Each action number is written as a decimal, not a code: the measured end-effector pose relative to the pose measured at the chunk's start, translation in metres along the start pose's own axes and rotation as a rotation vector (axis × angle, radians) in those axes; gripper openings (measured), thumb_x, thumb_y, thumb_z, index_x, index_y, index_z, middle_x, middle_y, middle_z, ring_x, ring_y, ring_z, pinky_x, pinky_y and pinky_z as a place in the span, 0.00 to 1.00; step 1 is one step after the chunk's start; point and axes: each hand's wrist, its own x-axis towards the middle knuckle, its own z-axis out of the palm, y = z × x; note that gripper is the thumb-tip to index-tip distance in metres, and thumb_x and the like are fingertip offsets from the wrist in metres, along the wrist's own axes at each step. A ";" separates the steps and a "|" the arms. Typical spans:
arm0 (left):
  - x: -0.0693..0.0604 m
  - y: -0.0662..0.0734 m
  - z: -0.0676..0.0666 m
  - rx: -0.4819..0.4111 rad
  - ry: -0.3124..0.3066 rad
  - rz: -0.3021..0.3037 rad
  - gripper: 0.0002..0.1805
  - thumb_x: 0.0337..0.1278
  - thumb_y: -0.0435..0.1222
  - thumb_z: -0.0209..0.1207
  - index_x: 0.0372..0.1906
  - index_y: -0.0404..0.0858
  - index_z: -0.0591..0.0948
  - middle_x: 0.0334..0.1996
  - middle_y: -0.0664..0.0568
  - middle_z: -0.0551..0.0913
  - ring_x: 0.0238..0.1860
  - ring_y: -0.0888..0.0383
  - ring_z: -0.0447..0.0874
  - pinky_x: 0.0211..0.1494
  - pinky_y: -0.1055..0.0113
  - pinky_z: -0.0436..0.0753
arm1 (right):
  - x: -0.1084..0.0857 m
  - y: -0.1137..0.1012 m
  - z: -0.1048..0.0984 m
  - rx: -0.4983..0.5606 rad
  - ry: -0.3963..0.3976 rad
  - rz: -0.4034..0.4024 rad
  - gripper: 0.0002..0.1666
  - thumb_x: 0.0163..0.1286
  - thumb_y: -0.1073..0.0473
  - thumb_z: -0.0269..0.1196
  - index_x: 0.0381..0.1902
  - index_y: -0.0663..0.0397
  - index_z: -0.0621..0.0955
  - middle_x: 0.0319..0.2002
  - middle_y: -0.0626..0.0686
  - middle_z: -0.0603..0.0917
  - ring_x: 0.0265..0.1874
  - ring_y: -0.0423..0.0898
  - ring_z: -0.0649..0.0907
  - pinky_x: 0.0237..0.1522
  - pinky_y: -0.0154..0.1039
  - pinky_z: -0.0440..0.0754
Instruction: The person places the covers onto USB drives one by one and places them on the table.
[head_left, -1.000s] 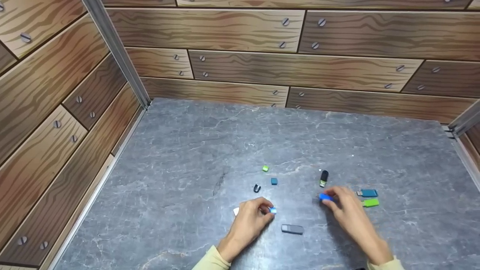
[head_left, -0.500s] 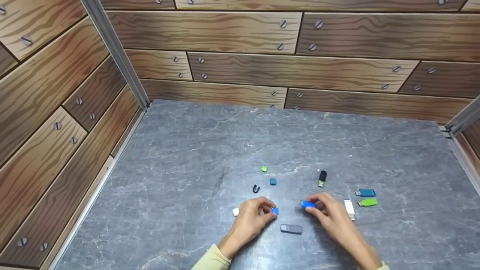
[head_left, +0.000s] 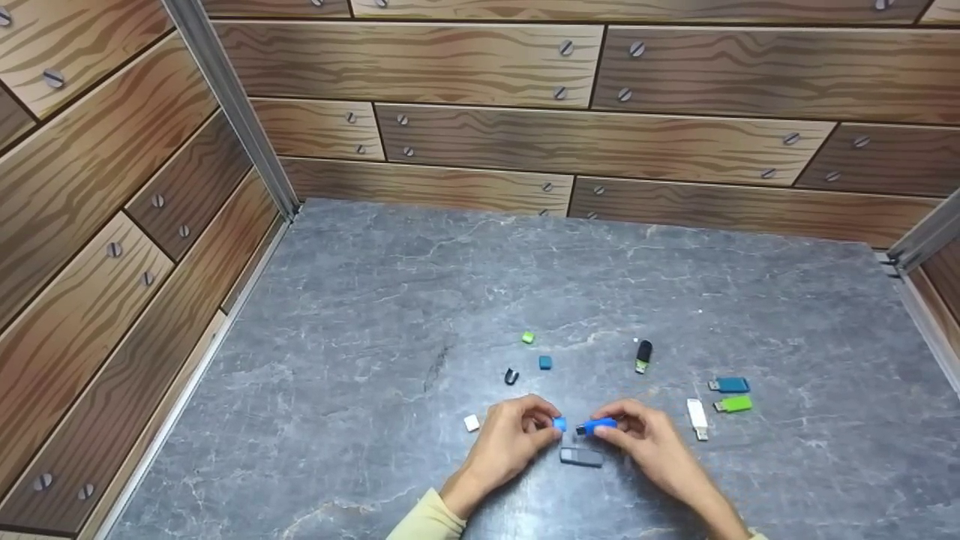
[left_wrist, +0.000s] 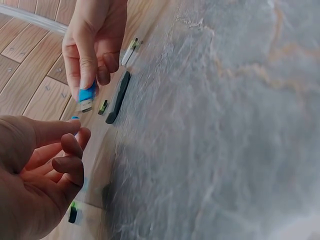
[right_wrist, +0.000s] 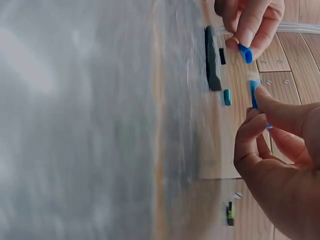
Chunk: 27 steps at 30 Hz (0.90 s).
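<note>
Marbled tabletop (head_left: 360, 300) bears a grey stick (head_left: 581, 457) near the blue stick (head_left: 599, 425).

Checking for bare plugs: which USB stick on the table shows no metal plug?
The grey USB stick, just below the held blue USB stick in the head view. The black stick, teal stick, green stick and white stick all show bare plugs.

The left sleeve (head_left: 421, 520) is pale yellow and looks plain, lightly creased, ending in a cuff (head_left: 445, 516) near the wrist. Of the right sleeve (head_left: 757, 535) only a sliver shows at the head view's bottom edge, in a similar pale yellow. The left hand (head_left: 506, 439) and right hand (head_left: 651, 444) are both ungloved, with slim fingers (left_wrist: 69, 167).
</note>
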 end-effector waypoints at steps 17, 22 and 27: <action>-0.003 0.002 0.004 0.002 -0.019 0.043 0.09 0.56 0.29 0.74 0.42 0.36 0.88 0.32 0.48 0.92 0.20 0.73 0.72 0.27 0.80 0.72 | 0.001 -0.001 0.008 0.187 0.011 0.233 0.23 0.69 0.60 0.72 0.55 0.72 0.84 0.26 0.40 0.84 0.24 0.35 0.81 0.28 0.29 0.78; -0.003 0.002 0.006 0.004 -0.022 0.049 0.09 0.57 0.30 0.74 0.42 0.37 0.88 0.33 0.48 0.92 0.21 0.74 0.72 0.26 0.81 0.72 | 0.000 -0.002 0.010 0.219 0.004 0.233 0.22 0.70 0.61 0.72 0.55 0.74 0.83 0.26 0.40 0.83 0.24 0.35 0.80 0.29 0.29 0.79; -0.003 0.003 0.007 0.024 -0.013 0.054 0.07 0.58 0.30 0.73 0.41 0.38 0.89 0.32 0.49 0.92 0.20 0.75 0.72 0.27 0.80 0.72 | 0.002 -0.003 0.011 0.203 -0.013 0.229 0.22 0.70 0.59 0.72 0.54 0.72 0.84 0.24 0.41 0.85 0.21 0.35 0.80 0.24 0.28 0.76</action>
